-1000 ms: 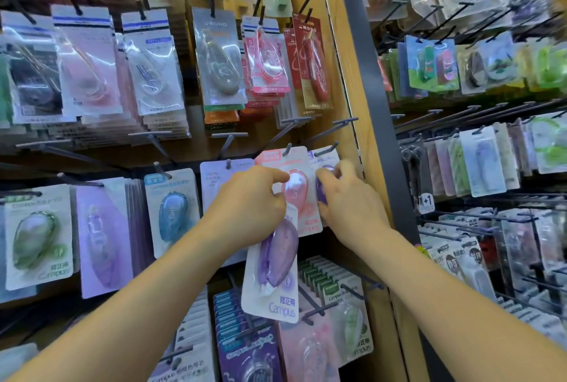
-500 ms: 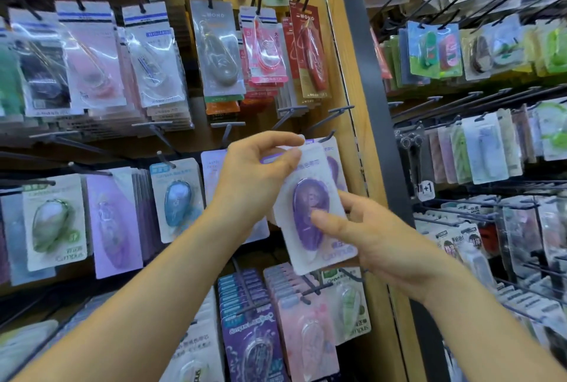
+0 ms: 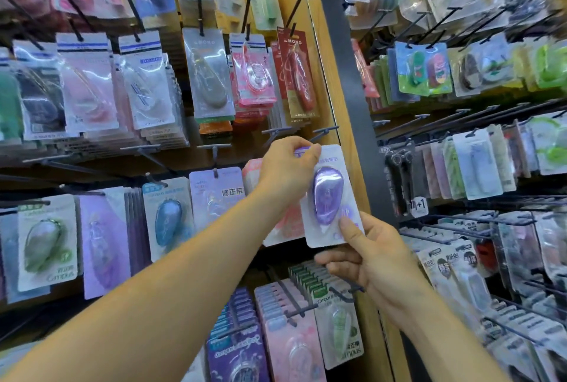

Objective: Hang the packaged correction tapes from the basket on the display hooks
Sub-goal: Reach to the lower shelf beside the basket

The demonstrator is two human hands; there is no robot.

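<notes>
Head view: shows purple correction tape pack (image 3: 329, 197) just below a display hook (image 3: 322, 133), pinched at its top by the left hand (image 3: 287, 171), gripped at its bottom edge by the right hand (image 3: 372, 254). Might miss the hook tip, hang hole hidden under that left hand.

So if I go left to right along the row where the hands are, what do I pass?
Green pack, plain purple pack, blue pack, pale lilac pack, left hand, held purple correction tape, right hand, pale blue pack on the right rack.
</notes>
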